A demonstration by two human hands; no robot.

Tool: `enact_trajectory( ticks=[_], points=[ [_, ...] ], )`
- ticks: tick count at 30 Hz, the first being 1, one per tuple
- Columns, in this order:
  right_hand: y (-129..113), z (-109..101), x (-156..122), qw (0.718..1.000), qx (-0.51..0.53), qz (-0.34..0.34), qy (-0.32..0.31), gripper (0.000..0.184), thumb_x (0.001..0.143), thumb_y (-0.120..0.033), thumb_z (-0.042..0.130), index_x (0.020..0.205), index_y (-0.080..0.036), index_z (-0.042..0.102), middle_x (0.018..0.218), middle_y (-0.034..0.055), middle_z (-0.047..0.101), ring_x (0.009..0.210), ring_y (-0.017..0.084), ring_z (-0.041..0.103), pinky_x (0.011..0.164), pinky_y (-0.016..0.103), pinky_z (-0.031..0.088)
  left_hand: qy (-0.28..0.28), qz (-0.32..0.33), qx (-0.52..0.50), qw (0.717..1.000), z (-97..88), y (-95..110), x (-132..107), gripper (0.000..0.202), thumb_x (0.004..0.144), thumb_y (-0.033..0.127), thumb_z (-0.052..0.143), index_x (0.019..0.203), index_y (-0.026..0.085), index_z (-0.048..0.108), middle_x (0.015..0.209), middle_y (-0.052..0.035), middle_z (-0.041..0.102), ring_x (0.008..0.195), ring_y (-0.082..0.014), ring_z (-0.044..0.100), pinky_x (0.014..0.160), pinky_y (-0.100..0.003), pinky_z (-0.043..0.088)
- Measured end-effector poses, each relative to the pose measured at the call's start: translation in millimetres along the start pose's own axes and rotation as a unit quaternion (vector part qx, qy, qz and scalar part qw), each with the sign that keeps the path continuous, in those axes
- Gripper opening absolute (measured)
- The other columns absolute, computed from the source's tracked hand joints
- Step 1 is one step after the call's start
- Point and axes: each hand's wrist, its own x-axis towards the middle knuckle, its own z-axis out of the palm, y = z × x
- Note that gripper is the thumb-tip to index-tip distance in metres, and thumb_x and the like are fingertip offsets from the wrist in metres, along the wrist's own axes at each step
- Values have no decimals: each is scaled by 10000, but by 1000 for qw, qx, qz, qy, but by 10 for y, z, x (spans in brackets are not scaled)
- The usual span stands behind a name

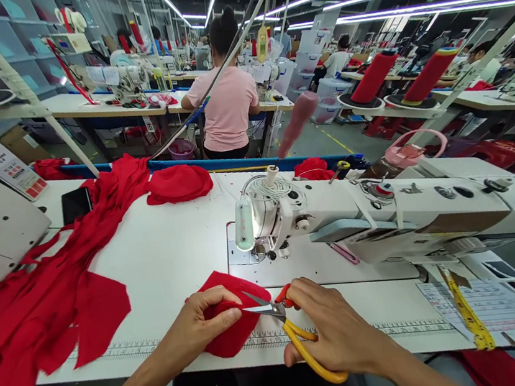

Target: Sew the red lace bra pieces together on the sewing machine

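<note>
Near the table's front edge, my left hand (pixel 214 316) pinches a small piece of red fabric (pixel 232 340) between thumb and fingers. My right hand (pixel 332 321) is wrapped round a pair of scissors (pixel 279 310) with orange and yellow handles. The scissor blades are parted and point left, at the fabric just beside my left fingertips. Whether they touch the cloth's edge I cannot tell. Just beyond the hands stands a white sewing machine (pixel 334 202), its needle area lying behind the fabric.
A long heap of red fabric (pixel 73 265) covers the left side, with a phone (pixel 75 204) beside it. A folded red piece (pixel 179 184) lies at the back. At right are a yellow tape measure (pixel 467 311) and a written sheet (pixel 433 300). A person (pixel 228 90) sits ahead.
</note>
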Motion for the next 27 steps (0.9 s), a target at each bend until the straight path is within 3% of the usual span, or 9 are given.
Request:
enact_trajectory(
  ticks=[4, 9, 18, 23, 27],
  points=[
    [13, 11, 96, 999, -12, -51, 2, 482, 727, -625, 769, 812, -225, 515, 808, 11, 586, 690, 176, 539, 546, 281, 340, 3, 4, 23, 1000, 0, -23, -2, 262, 863, 447, 613, 879, 212, 728, 883, -34, 646, 814, -190, 555, 704, -268, 412],
    [26, 8, 138, 997, -9, -71, -6, 432, 784, -610, 713, 830, -225, 523, 800, 17, 597, 686, 168, 530, 550, 272, 335, -2, 9, -15, 1000, -11, -51, 9, 267, 864, 454, 633, 863, 205, 731, 879, -32, 649, 795, -179, 553, 699, -271, 417],
    [60, 34, 140, 998, -5, -62, -29, 431, 808, -603, 701, 770, -223, 501, 755, -3, 583, 634, 146, 509, 550, 262, 316, -6, 10, -17, 1000, -5, -50, 18, 224, 888, 421, 639, 855, 216, 723, 874, -14, 633, 791, -161, 553, 695, -252, 418],
    [74, 81, 111, 998, 23, -54, -33, 413, 891, -504, 651, 675, -228, 431, 644, -34, 514, 558, 124, 431, 526, 261, 269, -7, 3, -15, 1000, 8, -80, 47, 218, 893, 410, 635, 844, 213, 714, 856, -4, 615, 767, -147, 535, 683, -242, 402],
    [97, 39, 66, 998, 34, 4, -46, 395, 883, -426, 671, 656, -228, 414, 639, -38, 542, 553, 125, 452, 519, 253, 284, -2, -13, -14, 1000, -19, -70, 12, 246, 880, 439, 643, 847, 205, 711, 891, -19, 633, 766, -153, 545, 639, -234, 398]
  ],
)
